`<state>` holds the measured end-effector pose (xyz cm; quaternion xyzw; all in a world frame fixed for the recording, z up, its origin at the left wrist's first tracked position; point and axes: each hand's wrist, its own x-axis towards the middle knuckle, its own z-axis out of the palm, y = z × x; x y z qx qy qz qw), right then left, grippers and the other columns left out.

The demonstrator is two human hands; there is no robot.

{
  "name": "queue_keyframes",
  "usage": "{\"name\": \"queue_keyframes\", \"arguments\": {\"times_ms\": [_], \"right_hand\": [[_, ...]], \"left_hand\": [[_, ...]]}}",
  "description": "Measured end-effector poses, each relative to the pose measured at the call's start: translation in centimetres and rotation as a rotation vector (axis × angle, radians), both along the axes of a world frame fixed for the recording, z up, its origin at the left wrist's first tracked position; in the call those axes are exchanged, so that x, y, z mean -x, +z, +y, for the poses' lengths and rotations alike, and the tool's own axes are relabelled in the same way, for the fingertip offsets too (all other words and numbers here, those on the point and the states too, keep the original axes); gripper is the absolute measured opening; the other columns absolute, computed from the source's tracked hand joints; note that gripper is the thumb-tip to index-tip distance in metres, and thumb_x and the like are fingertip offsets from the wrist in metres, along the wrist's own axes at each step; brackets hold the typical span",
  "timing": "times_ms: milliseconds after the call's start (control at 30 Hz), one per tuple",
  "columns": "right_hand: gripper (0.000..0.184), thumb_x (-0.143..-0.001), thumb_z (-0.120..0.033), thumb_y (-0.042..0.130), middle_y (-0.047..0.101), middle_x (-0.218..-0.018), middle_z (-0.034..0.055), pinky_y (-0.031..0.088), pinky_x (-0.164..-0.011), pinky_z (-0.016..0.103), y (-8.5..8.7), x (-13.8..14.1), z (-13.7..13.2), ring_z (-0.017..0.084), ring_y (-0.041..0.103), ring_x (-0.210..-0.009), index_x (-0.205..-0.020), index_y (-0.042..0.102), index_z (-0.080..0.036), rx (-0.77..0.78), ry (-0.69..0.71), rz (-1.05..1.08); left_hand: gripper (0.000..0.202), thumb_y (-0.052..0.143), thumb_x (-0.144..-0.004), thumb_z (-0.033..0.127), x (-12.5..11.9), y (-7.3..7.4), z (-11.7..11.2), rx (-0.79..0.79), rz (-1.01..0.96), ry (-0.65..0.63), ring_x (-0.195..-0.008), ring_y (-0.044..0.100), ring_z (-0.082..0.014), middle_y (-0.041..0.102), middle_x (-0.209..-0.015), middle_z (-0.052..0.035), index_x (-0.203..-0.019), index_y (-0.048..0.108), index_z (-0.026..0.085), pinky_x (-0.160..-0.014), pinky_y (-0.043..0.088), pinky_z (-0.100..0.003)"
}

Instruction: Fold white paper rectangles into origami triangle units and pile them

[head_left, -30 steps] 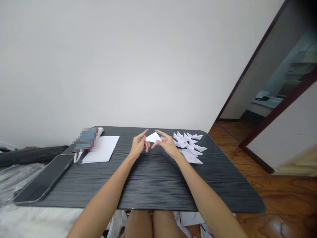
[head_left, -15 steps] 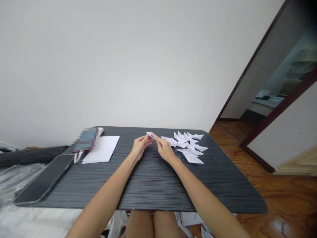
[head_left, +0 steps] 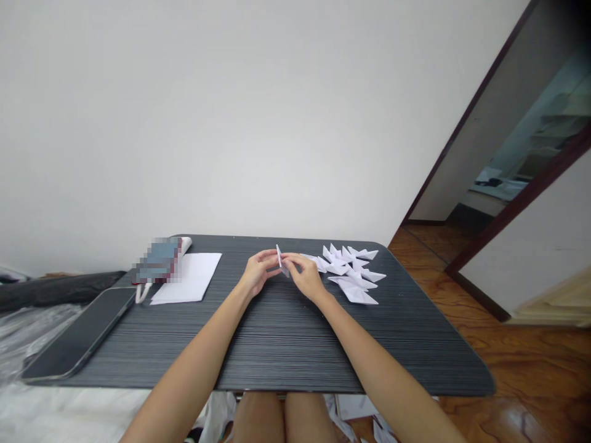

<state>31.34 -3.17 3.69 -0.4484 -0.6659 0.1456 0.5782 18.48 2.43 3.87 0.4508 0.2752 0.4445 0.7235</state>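
Between my two hands, over the middle of the dark table (head_left: 277, 344), a small piece of folded white paper (head_left: 279, 257) stands nearly upright, seen almost edge-on. My left hand (head_left: 260, 271) grips it from the left, fingers on its face. From the right, the fingertips of my right hand (head_left: 302, 274) pinch it. Just beyond the right hand lies a cluster of white folded paper boats (head_left: 354, 274), several of them with pointed ends. Part of the piece in my hands is hidden by fingers.
White paper sheets (head_left: 196, 286) lie at the left, beside a blurred blue-and-red object (head_left: 159, 261) with a white strap. A dark flat phone-like device (head_left: 78, 338) rests along the left edge. Behind the table rises a white wall (head_left: 277, 123); a doorway is at the right.
The folded paper has turned from lying slanted to standing almost upright between my hands. My fingers have shifted around it, the left ones spreading over its side.
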Motion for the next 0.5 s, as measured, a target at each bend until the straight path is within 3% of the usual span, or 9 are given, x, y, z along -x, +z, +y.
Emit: {"name": "queue_keyframes", "arguments": {"times_ms": [100,167,267,500], "right_hand": [[0.014,-0.073,-0.025,0.05,0.058,-0.084,0.0063,0.047,-0.069,0.028,-0.8,-0.1,0.8,0.015,0.055,-0.079,-0.078,0.059,-0.016,0.082,-0.059,0.135],[0.021,-0.066,-0.026,0.058,0.056,-0.088,0.0067,0.048,-0.063,0.027,-1.4,-0.3,1.3,0.014,0.055,-0.074,-0.084,0.056,-0.015,0.151,-0.082,0.211],[0.029,-0.062,-0.028,0.061,0.056,-0.09,0.008,0.048,-0.063,0.028,-1.9,-0.6,1.7,0.014,0.056,-0.073,-0.086,0.056,-0.013,0.255,-0.06,0.248],[0.022,-0.062,-0.027,0.061,0.059,-0.078,0.0056,0.045,-0.067,0.028,-0.9,-1.2,1.4,0.014,0.056,-0.07,-0.078,0.057,-0.013,0.356,0.038,0.228]], "left_hand": [[0.034,0.07,-0.055,0.021,-0.1,-0.3,-0.1,-0.078,0.081,-0.027,-0.07,0.059,-0.0146,0.062,-0.077,-0.0065,-0.085,0.058,0.011,-0.067,0.048,-0.033],[0.037,0.071,-0.054,0.023,-0.2,-0.4,-0.2,-0.128,0.135,-0.039,-0.072,0.059,-0.0155,0.062,-0.081,-0.0074,-0.087,0.058,0.011,-0.066,0.048,-0.032],[0.04,0.07,-0.055,0.026,-0.2,-0.5,-0.1,-0.166,0.184,-0.049,-0.076,0.058,-0.0158,0.06,-0.086,-0.008,-0.089,0.057,0.011,-0.068,0.048,-0.032],[0.038,0.068,-0.057,0.026,-0.1,-0.6,0.3,-0.256,0.301,-0.055,-0.072,0.056,-0.0128,0.059,-0.085,-0.0056,-0.09,0.055,0.011,-0.07,0.045,-0.03]]}}
